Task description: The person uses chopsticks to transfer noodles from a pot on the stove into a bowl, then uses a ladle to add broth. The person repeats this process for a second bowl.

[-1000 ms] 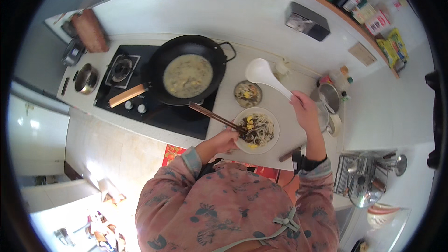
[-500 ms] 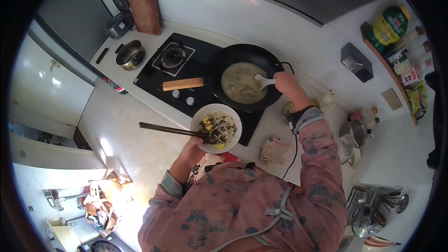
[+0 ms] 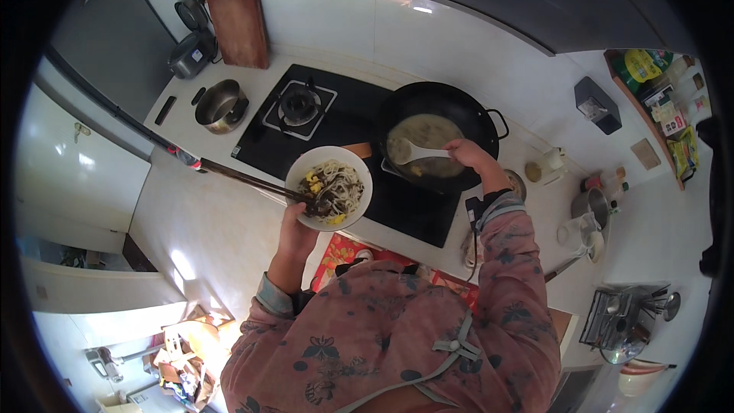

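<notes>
My left hand (image 3: 295, 232) grips a white bowl (image 3: 294, 176) from its near left side, thumb at the rim. Inside are pale noodles (image 3: 349, 183), dark bits and yellow pieces that look like egg. A pair of dark chopsticks (image 3: 245, 178) leans out over the bowl's left rim, close to my thumb. With my right hand (image 3: 472, 156) I hold the handle of a white serving spoon (image 3: 409, 153); its head dips into cloudy broth (image 3: 437, 130) in a black wok (image 3: 459, 99). The bowl hides most of the wok's wooden handle (image 3: 358, 150).
The wok stands on the right side of a black gas hob (image 3: 413, 213); the left burner (image 3: 298, 103) is bare. A steel pot (image 3: 222, 107), rice cooker (image 3: 191, 53) and cutting board (image 3: 238, 24) stand at left. Jars and a metal pan (image 3: 590, 205) line the right counter.
The bowl has moved left and up, now covering part of the wok handle. The spoon's head has swung from the broth's right side to its left. The whole view has shifted slightly.
</notes>
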Demonstrator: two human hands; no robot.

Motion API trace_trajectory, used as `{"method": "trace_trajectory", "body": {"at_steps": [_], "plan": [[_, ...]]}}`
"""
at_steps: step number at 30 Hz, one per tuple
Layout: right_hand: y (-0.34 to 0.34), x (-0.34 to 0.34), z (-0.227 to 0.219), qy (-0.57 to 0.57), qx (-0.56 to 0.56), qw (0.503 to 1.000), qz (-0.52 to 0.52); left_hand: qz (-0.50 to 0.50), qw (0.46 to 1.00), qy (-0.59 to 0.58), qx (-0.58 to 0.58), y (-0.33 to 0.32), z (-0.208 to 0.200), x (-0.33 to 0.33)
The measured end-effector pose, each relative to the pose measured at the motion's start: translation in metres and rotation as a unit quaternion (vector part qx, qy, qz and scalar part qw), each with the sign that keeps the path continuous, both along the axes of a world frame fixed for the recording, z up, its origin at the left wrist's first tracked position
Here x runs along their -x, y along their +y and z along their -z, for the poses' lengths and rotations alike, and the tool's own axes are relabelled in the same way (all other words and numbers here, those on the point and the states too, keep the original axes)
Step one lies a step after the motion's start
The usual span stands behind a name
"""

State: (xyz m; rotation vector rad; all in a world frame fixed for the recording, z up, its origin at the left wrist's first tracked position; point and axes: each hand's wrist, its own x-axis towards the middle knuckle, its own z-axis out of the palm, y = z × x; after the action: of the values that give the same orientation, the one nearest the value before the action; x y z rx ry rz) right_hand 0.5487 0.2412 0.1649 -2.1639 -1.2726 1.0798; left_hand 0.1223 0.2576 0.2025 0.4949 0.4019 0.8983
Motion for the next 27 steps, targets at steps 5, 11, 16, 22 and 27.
{"method": "trace_trajectory", "body": {"at_steps": [5, 11, 16, 22, 27], "plan": [[0.004, 0.012, -0.005, 0.068, -0.023, 0.995, 0.07, 0.019, 1.0, 0.013, 0.016, 0.021, -0.004, -0.011], [-0.002, 0.004, -0.038, 0.068, -0.065, 0.992, 0.08, 0.069, 0.997, 0.006, 0.011, 0.033, -0.011, -0.037], [-0.009, -0.008, -0.09, 0.037, -0.096, 0.992, 0.079, 0.103, 0.994, 0.029, 0.035, 0.053, -0.01, -0.065], [-0.024, -0.015, -0.154, 0.036, -0.104, 0.991, 0.073, 0.132, 0.989, 0.06, 0.014, 0.061, -0.016, -0.106], [-0.025, -0.003, -0.192, -0.001, -0.055, 0.998, 0.039, 0.153, 0.984, 0.088, 0.003, 0.067, -0.02, -0.139]]}}
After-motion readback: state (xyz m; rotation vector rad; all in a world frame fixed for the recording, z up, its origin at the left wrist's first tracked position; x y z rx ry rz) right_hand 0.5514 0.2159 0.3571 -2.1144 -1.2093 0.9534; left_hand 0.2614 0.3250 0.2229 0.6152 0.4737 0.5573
